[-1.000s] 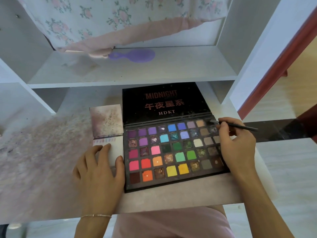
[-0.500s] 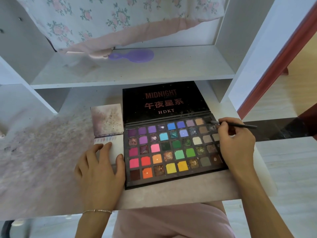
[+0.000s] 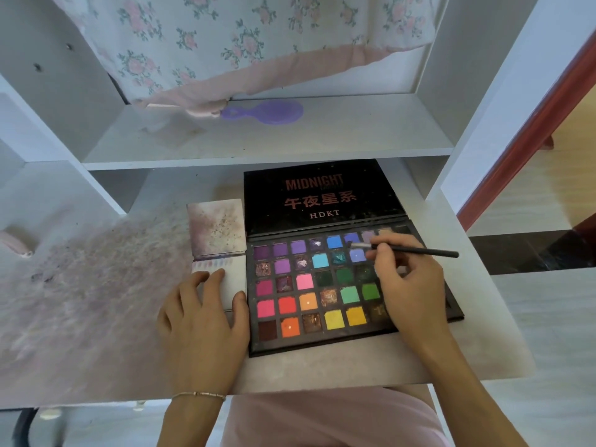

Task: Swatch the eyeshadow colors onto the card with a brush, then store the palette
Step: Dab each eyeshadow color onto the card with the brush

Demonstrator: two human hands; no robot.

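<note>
An open black eyeshadow palette (image 3: pixel 322 285) with several coloured pans lies on the white desk; its lid (image 3: pixel 319 195) reads MIDNIGHT HDKT. My right hand (image 3: pixel 409 285) holds a thin black brush (image 3: pixel 416 251), whose bristle tip rests over the blue-purple pans in the top rows. Left of the palette lies a small open card booklet (image 3: pixel 219 250) with a row of faint swatches on its lower page. My left hand (image 3: pixel 203 317) presses flat on that lower page, fingers apart.
A purple hairbrush (image 3: pixel 267 111) lies on the shelf (image 3: pixel 258 146) above the desk, under a hanging floral cloth (image 3: pixel 238 37). The desk surface (image 3: pixel 80 301) at left is smeared with pigment. A white upright (image 3: pixel 503 101) stands at right.
My right hand has moved left with the brush, from the palette's top right corner to the blue-purple pans. My left hand stays on the card.
</note>
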